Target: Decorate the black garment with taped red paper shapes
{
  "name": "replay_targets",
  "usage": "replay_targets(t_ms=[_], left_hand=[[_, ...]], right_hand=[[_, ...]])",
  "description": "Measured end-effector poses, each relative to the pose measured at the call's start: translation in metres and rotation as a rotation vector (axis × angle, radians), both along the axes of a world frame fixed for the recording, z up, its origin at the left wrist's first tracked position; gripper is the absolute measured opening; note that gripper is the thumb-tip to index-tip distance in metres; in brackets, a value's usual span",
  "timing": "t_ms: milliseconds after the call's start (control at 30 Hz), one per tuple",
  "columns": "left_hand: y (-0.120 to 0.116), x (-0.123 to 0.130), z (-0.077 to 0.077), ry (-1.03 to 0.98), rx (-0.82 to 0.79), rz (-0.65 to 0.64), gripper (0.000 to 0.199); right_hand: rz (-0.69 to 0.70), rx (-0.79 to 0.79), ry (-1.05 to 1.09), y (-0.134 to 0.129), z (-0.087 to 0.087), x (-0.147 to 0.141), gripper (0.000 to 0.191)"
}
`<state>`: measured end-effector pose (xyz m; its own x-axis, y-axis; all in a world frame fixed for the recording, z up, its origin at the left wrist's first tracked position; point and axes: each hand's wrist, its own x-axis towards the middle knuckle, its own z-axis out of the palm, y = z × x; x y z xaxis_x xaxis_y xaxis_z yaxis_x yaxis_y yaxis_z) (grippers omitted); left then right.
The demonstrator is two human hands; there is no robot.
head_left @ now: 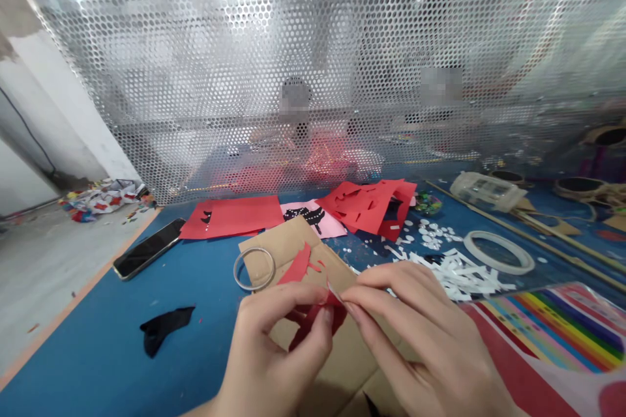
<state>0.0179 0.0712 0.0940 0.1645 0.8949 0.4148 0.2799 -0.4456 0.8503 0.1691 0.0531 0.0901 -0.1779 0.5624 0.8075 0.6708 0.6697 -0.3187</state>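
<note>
My left hand (281, 352) and my right hand (415, 332) pinch a crumpled piece of red paper (313, 320) between their fingertips, above a sheet of brown cardboard (293, 257). A pale sliver (333, 293) pokes out at the pinch, too small to identify. More red paper scraps (299, 264) lie on the cardboard. Beside them rests a thin clear ring (254, 268), just beyond my left hand. White paper strips (457, 275) are scattered past my right hand.
A blue tabletop (98, 365) holds a phone (149, 247), black paper scrap (166, 329), red sheets (232, 216), pink paper (308, 216), a tape roll (499, 252) and a rainbow-striped sheet (552, 332). A perforated metal screen (313, 71) stands behind, with blurred people beyond it.
</note>
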Motion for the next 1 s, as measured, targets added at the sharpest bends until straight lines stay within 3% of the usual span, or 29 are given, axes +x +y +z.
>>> replay_targets(t_ms=[267,700,1000], left_hand=[[0.000,-0.001,-0.002,-0.043,-0.210,0.005,0.013],[0.001,-0.001,-0.006,-0.120,-0.338,-0.022,0.013],[0.013,0.001,-0.008,-0.280,-0.567,-0.225,0.016]], right_hand=[[0.006,-0.029,0.010,-0.001,0.002,0.000,0.018],[0.003,-0.040,0.003,0.002,0.004,0.002,0.019],[-0.230,0.179,-0.290,0.008,0.008,0.014,0.012]])
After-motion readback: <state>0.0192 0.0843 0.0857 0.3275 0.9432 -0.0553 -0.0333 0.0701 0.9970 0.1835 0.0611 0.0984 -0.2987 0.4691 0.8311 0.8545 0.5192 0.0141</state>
